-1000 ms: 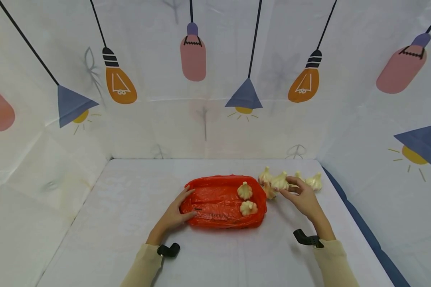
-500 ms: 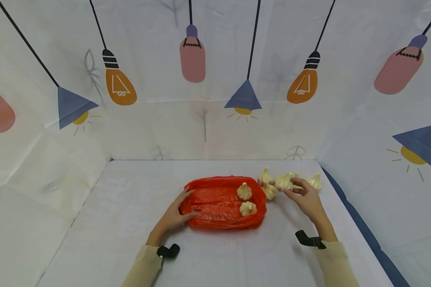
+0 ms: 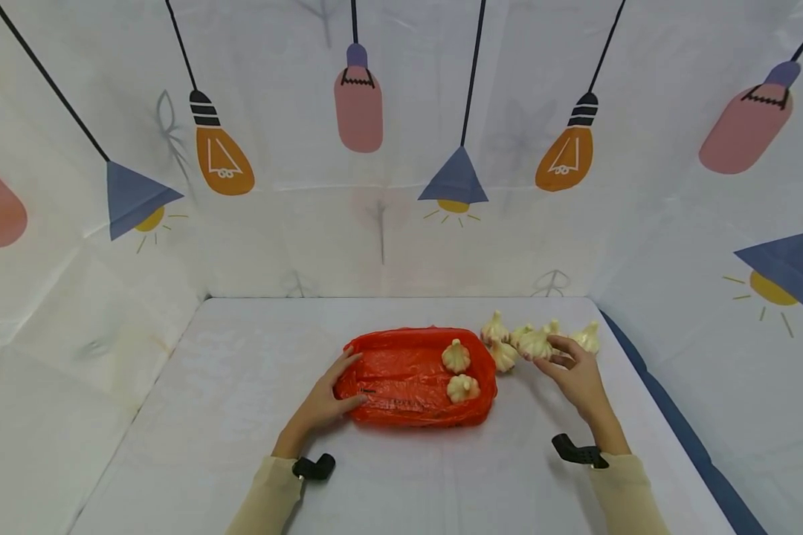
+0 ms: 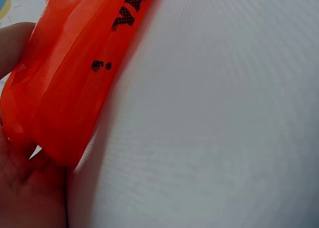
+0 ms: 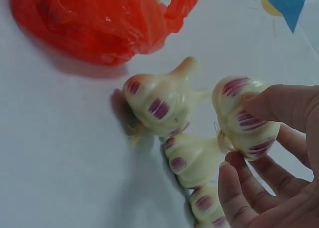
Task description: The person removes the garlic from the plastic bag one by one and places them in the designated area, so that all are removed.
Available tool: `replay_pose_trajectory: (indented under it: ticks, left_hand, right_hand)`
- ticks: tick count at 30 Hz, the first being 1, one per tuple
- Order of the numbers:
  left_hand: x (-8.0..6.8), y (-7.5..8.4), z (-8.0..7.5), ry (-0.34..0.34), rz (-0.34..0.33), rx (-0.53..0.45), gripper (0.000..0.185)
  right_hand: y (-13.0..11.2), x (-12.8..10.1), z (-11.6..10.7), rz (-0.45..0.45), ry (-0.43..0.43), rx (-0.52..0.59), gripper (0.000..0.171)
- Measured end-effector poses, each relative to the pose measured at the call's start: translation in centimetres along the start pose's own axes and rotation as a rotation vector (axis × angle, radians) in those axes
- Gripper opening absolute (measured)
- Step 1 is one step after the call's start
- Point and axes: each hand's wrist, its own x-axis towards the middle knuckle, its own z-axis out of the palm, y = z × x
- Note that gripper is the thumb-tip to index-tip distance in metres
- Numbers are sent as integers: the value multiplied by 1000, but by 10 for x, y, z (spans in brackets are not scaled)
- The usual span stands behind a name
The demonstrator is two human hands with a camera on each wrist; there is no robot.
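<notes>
My left hand (image 3: 321, 403) grips the left end of a shallow tray covered in red plastic (image 3: 395, 368), thumb on the near rim and fingers on the far side. In the left wrist view the crinkled red plastic (image 4: 70, 88) with black print lies against the hand. Two garlic bulbs, one farther back (image 3: 456, 356) and one nearer (image 3: 463, 388), sit inside at the tray's right end. Right of the tray, my right hand (image 3: 581, 380) pinches a garlic bulb (image 5: 230, 101) between thumb and fingers, its purple-streaked underside showing in the right wrist view.
Several more garlic bulbs lie at the back right: one by the tray's corner (image 3: 494, 327), one in front of it (image 3: 504, 357), and one at the far right (image 3: 587, 337). White cloth covers the table (image 3: 254, 357). A lamp-printed curtain (image 3: 388, 223) stands behind.
My right hand has moved slightly right with the garlic bulb, uncovering another bulb behind it. The left hand and the tray have stayed in place.
</notes>
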Motion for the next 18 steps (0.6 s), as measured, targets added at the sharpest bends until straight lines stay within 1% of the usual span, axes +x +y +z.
replay_pose_trajectory:
  ticks: [1,2,8,15,18]
  left_hand:
    - [0,0,0,0,-1,3,84]
    - [0,0,0,0,-1,4,84]
    - [0,0,0,6,0,5,84]
    - [1,-1,0,7,-2,16,84]
    - [1,0,0,4,-4,15,84]
  right_hand:
    - [7,2,0,6,2,0,62]
    - [9,2,0,9,3,-2,63]
    - [12,-3,0,34,-9,-1,64]
    - [19,-8,1,91,-24,1,66]
    - [23,-10,1,103,-27,11,65]
